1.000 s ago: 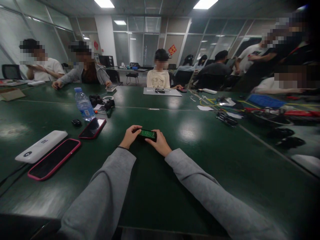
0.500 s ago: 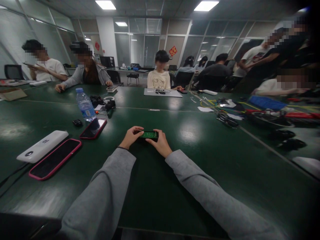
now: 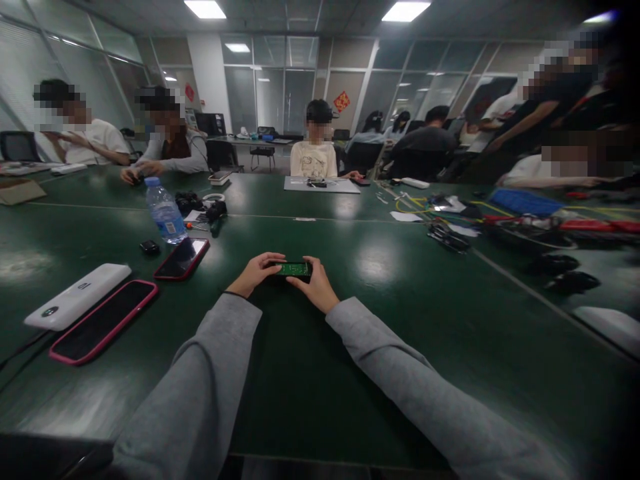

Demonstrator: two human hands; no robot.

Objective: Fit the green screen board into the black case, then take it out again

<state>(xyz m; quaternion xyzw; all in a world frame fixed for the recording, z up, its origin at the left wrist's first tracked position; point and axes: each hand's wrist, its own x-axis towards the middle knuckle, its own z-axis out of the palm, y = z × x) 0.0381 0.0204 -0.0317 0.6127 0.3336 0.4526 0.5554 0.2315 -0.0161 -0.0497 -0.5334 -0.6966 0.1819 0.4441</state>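
Ahead of me, at the middle of the table, both hands hold a small dark rectangular object with a green face (image 3: pixel 294 269) level between them. Pale marks dot that face; whether it is a screen or a circuit board I cannot tell. My left hand (image 3: pixel 254 274) grips its left end, thumb on the near side and fingers curled over the far side. At the right end, my right hand (image 3: pixel 317 283) pinches it the same way, with the thumb along the near edge. The fingers partly cover both ends.
Left of my hands lie a red-edged phone (image 3: pixel 183 258), a pink-cased phone (image 3: pixel 105 322), a white power bank (image 3: pixel 77 297) and a water bottle (image 3: pixel 167 212). Cables and tools (image 3: pixel 450 235) spread over the right side of the green table (image 3: pixel 390 373). Several people sit around it.
The view has turned slightly, shifting everything a little to the left. Both hands keep the same hold on the object. The person across at the left has brought their hands together.
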